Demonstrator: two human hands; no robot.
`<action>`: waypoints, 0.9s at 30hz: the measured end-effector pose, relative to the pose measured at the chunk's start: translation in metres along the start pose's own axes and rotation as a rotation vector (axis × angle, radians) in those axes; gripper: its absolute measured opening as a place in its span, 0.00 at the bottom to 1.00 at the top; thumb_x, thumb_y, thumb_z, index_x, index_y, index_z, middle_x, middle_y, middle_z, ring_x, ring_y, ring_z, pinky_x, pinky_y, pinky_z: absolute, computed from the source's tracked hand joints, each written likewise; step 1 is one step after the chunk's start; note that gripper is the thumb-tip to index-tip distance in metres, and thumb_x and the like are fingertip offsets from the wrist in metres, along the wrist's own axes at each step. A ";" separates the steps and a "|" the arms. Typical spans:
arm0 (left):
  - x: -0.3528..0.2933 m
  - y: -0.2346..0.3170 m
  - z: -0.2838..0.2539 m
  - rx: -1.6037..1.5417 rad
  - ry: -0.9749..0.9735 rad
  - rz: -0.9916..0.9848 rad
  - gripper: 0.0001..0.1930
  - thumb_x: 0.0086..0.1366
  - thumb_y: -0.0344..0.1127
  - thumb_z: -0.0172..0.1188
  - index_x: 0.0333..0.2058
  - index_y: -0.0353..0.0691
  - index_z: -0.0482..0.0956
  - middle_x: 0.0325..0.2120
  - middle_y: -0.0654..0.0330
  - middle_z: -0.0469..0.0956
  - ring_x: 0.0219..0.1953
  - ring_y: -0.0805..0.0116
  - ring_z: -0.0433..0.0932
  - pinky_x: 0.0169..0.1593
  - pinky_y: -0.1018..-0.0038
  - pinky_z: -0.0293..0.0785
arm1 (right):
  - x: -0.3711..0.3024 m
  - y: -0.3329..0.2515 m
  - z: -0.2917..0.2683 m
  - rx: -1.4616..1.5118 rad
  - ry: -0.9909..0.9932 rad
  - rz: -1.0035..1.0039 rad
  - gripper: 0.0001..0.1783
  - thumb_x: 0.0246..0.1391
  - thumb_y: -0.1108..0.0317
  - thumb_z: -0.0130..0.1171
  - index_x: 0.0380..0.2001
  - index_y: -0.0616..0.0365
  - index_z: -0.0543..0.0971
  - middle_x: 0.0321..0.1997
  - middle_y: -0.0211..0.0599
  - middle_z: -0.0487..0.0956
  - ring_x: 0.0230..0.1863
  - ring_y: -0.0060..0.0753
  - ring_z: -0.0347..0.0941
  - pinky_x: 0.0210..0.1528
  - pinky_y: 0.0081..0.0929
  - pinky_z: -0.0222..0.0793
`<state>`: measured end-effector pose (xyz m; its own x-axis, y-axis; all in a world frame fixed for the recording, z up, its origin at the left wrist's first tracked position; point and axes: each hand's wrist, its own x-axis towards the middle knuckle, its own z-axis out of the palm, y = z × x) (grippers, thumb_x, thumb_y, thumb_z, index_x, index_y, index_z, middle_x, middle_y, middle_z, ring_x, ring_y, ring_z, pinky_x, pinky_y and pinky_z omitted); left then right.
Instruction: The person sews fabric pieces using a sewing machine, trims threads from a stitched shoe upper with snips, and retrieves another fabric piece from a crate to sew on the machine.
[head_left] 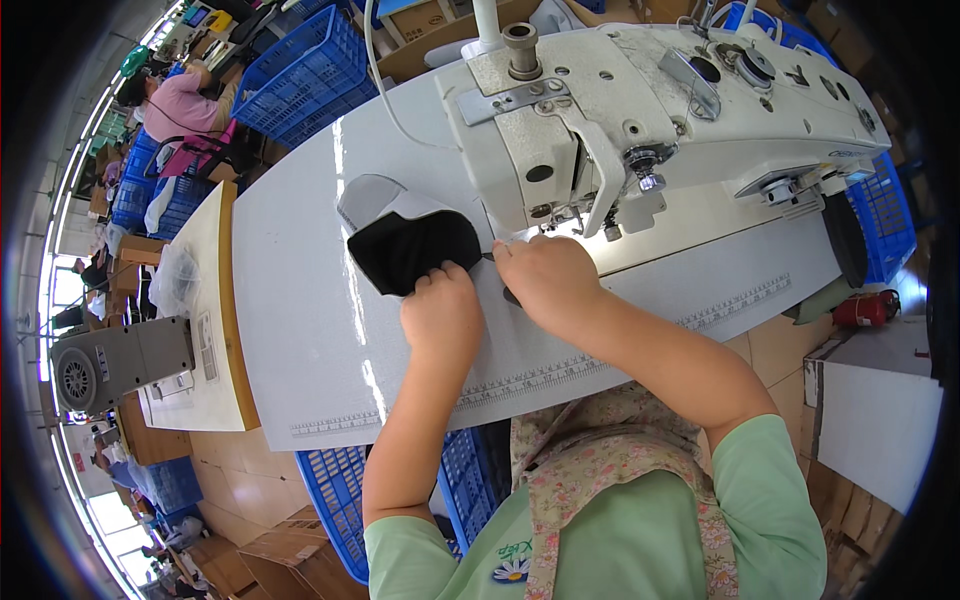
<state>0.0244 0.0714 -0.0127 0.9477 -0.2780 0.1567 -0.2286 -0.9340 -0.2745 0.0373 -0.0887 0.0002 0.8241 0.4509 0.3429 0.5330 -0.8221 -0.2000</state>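
Observation:
A black fabric piece (408,250) with a curved edge lies on the sewing table, left of the sewing machine's needle area (575,215). My left hand (442,308) is closed on its near edge, fingers curled. Behind the black piece, a light grey piece (368,192) shows its rounded end; I cannot tell if the two are joined. My right hand (548,282) is closed just in front of the needle area. Small dark bits show beside its fingers, but what it holds is mostly hidden.
The white sewing machine (640,110) spans the far side of the table. A printed ruler strip (540,378) follows the table's near edge. Blue crates (305,75) stand beyond and below the table. A second worktable (215,330) is at left, and a seated person (180,105) is farther off.

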 end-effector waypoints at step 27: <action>-0.146 -0.083 -0.090 -2.238 0.470 -0.677 0.21 0.61 0.35 0.55 0.46 0.21 0.71 0.41 0.47 0.78 0.42 0.60 0.80 0.47 0.67 0.76 | -0.057 -0.011 -0.025 1.569 -0.088 0.511 0.23 0.57 0.68 0.60 0.55 0.61 0.71 0.50 0.43 0.76 0.27 0.18 0.70 0.31 0.18 0.71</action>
<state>-0.1149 0.1695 0.0725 0.9420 0.3328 -0.0422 -0.1324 0.4845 0.8647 -0.0208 -0.1143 0.0060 0.9427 0.3229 -0.0845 -0.1629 0.2239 -0.9609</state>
